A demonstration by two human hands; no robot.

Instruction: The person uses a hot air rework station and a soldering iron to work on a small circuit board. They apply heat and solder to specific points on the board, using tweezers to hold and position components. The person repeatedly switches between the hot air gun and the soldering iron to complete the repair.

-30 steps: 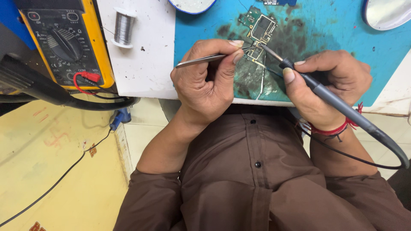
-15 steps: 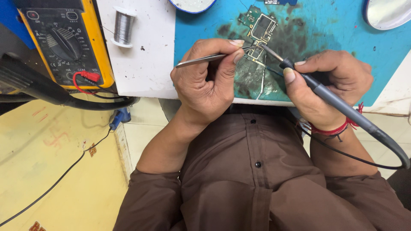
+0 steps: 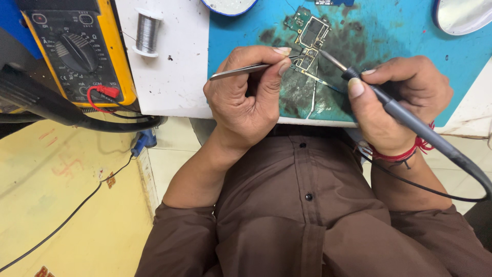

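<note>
Head view is showing the blue mat (image 3: 410, 56) lying on the tabletop, the right hand (image 3: 394, 102) gripping a soldering iron (image 3: 410, 120), the left hand (image 3: 251, 92) pinching tweezers (image 3: 238, 71), both tips meeting at the small circuit board (image 3: 310, 36).

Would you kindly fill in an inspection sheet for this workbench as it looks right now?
Surface: blue mat, stained dark around the work, on a white bench.
Job's things: small green circuit board on the mat; tweezers and soldering iron both point at it.
Clutter: yellow multimeter, solder spool, white dish and a round shiny thing at the far edge.
Hands: left hand pinches the tweezers; right hand holds the iron like a pen.
Cables: iron's grey cord; thick black cable; thin black wire.
Surroundings: yellow floor; brown shirt.
</note>
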